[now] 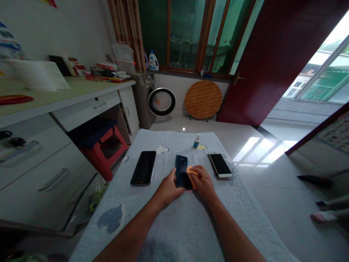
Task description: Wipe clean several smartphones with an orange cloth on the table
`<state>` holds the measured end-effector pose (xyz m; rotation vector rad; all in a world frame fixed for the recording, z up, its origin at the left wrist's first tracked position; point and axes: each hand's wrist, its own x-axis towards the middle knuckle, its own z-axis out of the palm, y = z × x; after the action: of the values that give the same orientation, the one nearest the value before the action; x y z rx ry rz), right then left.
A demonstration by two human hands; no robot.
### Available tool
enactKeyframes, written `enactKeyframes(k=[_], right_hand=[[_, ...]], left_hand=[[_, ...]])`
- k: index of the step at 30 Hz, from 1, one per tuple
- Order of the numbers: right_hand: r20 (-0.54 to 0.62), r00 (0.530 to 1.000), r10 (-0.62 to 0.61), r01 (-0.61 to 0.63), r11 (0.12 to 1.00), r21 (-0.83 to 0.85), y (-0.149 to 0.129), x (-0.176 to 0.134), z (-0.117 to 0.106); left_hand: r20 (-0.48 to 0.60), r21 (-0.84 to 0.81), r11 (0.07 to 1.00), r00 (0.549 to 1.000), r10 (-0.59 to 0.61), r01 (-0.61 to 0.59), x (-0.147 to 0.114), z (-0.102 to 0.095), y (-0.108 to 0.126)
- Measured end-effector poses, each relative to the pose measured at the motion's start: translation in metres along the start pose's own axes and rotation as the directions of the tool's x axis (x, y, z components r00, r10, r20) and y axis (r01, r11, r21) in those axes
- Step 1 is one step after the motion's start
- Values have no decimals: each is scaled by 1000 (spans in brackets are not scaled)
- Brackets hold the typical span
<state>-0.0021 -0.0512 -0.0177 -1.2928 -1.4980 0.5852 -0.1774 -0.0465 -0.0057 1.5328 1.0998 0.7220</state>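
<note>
A dark blue smartphone [182, 171] lies back side up on the cloth-covered table, its camera cluster toward the far end. My left hand [169, 187] grips its left edge and near corner, fingers closed around it. Pinched in my right hand [202, 181] is an orange cloth [193, 174], pressed against the phone's right side. To the left rests a larger black device [144, 167], screen up. On the right a white smartphone [219, 165] sits on top of another flat item. Beyond the blue phone stands a small spray bottle [196, 141] with a white top.
A pale blue cloth [174, 229] covers the table. Left of it are a red stool [109, 149] and a white desk [89, 103] with drawers. Behind are a washing machine [144, 98] with its door open, a round wooden board [203, 99] and a dark red door [261, 65].
</note>
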Motion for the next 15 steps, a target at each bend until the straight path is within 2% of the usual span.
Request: enactKeyframes(k=[2,5,10,13,15], right_hand=[[48,999,-23,27,996,-83,-2,-1,0],[121,992,-47,66,985,-158,-9,-3,0],[278,957,-77,138,968,-207,-23,-9,1],[377,920,-106,193,961,-200,-27,-14,4],[417,901,-123,217,958,-186,-28,-15,5]], left_hand=[[21,79,996,999,31,-33,-3,-1,4],[-23,312,950,999,31,-22,-8,-2,10],[-93,674,735,996,-13,72,-12,-3,15],[-98,778,625,995,19,65,-12,-4,13],[-89,812,584,993,77,28,-10,-6,10]])
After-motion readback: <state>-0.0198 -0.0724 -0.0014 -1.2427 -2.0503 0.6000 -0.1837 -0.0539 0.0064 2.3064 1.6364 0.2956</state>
